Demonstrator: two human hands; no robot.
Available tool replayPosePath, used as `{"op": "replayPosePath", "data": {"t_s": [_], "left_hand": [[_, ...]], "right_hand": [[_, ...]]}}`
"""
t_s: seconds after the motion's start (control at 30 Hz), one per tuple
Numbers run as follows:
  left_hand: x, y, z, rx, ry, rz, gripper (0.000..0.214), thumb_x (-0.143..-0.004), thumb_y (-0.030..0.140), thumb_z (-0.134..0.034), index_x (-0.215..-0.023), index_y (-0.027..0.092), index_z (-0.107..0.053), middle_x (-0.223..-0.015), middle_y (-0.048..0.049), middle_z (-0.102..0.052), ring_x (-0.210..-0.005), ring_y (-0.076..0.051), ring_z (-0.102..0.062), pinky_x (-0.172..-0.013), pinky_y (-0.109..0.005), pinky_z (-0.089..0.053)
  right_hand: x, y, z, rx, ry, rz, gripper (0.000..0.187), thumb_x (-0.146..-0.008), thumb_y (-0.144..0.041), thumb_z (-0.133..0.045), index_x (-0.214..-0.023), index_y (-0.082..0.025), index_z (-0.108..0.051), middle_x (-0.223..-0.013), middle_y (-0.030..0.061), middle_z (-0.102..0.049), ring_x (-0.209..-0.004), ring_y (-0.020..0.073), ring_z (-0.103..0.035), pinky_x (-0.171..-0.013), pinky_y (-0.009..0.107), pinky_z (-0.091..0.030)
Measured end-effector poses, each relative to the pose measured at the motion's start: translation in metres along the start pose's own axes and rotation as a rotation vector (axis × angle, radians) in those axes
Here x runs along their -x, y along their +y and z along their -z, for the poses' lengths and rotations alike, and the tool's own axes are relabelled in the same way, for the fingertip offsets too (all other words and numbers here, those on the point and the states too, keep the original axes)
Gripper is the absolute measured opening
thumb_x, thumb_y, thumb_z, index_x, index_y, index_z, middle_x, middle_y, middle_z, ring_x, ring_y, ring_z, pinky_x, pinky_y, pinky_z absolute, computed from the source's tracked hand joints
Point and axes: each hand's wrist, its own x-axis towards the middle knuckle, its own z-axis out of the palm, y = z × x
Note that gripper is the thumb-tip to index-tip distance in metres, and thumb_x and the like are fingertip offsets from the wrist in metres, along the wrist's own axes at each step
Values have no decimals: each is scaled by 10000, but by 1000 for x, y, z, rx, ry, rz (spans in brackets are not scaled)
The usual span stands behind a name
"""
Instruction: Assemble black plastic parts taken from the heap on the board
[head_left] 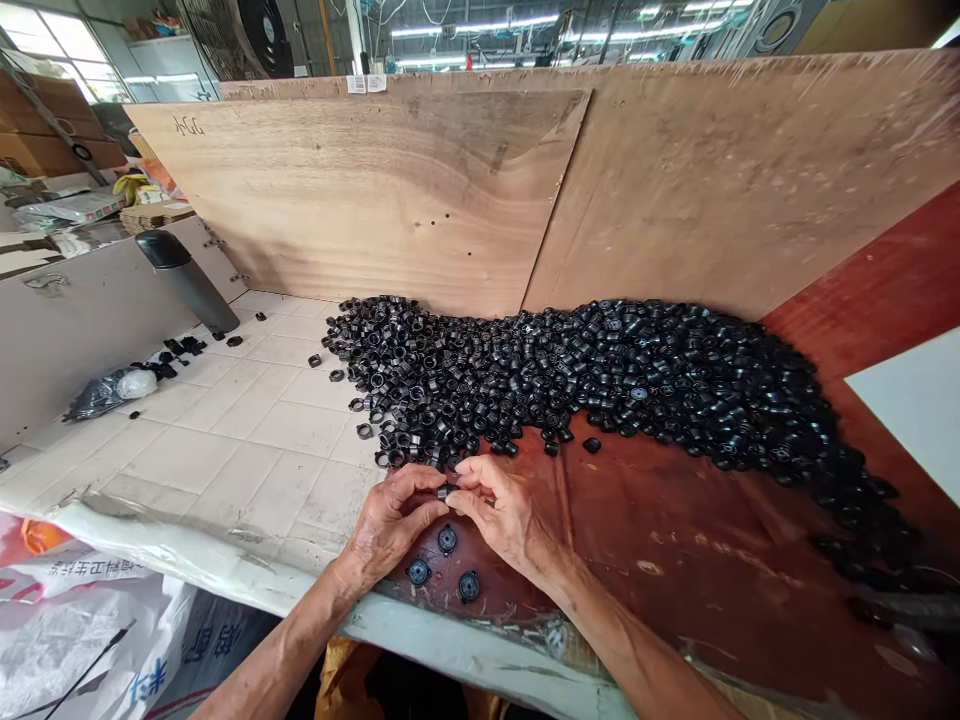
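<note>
Between my two hands is a small black plastic part (447, 491), pinched at the fingertips from both sides. My left hand (394, 515) grips it from the left with thumb and forefinger. From the right, my right hand (499, 505) closes its thumb and fingers on the same part, covering much of it. Three round black parts lie on the red-brown surface below the hands: an upper one (447, 540), a left one (418, 572) and a right one (469, 586). Just beyond my fingers spreads a large heap of black parts (525, 370), with ring-shaped pieces at its left.
A wooden board (375, 200) stands behind the heap. At the left are a dark grey bottle (187, 282), a black plastic bag (97, 395) and several loose black pieces. The pale table edge (480, 635) runs below my hands; white sacks (90, 630) sit lower left.
</note>
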Motion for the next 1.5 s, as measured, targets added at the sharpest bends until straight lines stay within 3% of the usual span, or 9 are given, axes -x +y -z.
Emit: {"op": "replayPosePath", "data": {"t_s": [0.13,0.43,0.63,0.73,0.8,0.9,1.1,1.33,1.5], "left_hand": [[-2,3,1,-35,4,-46,207,-934,275,-768,-1140,251,-763,-1090,-49,-771,-1024,-200,-728,-942,-338,-589],[-1,3,1,70,22,98,187,-894,269,-797,-1079,240,-785,-1076,-46,-755,-992,-197,-730,-900,-312,-597],[1,2,0,143,20,152,213,-887,288,-799,-1091,235,-768,-1104,-54,-726,-913,-180,-726,-819,-293,-617],[0,3,0,89,21,119,209,-892,279,-795,-1097,245,-770,-1109,-51,-729,-951,-183,-723,-845,-293,-613],[0,4,-1,122,28,127,192,-898,282,-787,-1085,243,-766,-1097,-45,-723,-926,-175,-723,-823,-285,-618],[0,6,-2,216,24,171,184,-896,297,-788,-1065,229,-758,-1087,-42,-708,-891,-168,-724,-809,-289,-629],[-2,7,-2,256,1,196,186,-893,298,-793,-1060,219,-765,-1083,-50,-693,-937,-186,-719,-863,-319,-628],[-1,7,-3,304,9,270,195,-862,297,-815,-1036,221,-769,-1014,-23,-707,-834,-153,-696,-775,-266,-600],[0,6,-2,188,-12,199,199,-903,320,-781,-1076,225,-755,-1092,-52,-719,-940,-195,-718,-854,-314,-610]], "right_hand": [[0,0,-1,90,-29,75,101,-994,-262,-607,-922,-216,-662,-691,-12,-672,-611,144,-641,-624,243,-497],[-2,-5,0,53,20,219,144,-968,-163,-635,-983,-221,-766,-1000,60,-754,-892,185,-730,-831,283,-561],[1,-4,-1,52,30,119,226,-925,-164,-638,-1125,-228,-720,-1008,55,-750,-864,185,-726,-801,293,-576],[3,-4,-3,25,22,34,309,-937,-205,-615,-1246,-217,-609,-797,-8,-715,-654,152,-683,-666,256,-555],[3,-6,-4,41,-14,44,238,-975,-231,-563,-1208,-213,-607,-681,-39,-656,-578,141,-636,-621,242,-526],[2,-11,-2,63,-29,43,134,-960,-259,-588,-1057,-206,-664,-755,4,-689,-638,150,-652,-626,243,-519],[-1,-12,-1,-130,-50,-136,135,-933,-310,-631,-958,-199,-703,-685,-8,-676,-606,160,-677,-608,248,-540],[-3,-12,0,3,13,108,132,-844,-146,-609,-901,-220,-702,-913,37,-717,-774,180,-670,-714,275,-544],[0,-12,-3,60,9,41,152,-918,-242,-629,-1047,-219,-704,-896,34,-741,-748,180,-683,-697,268,-534]]}}
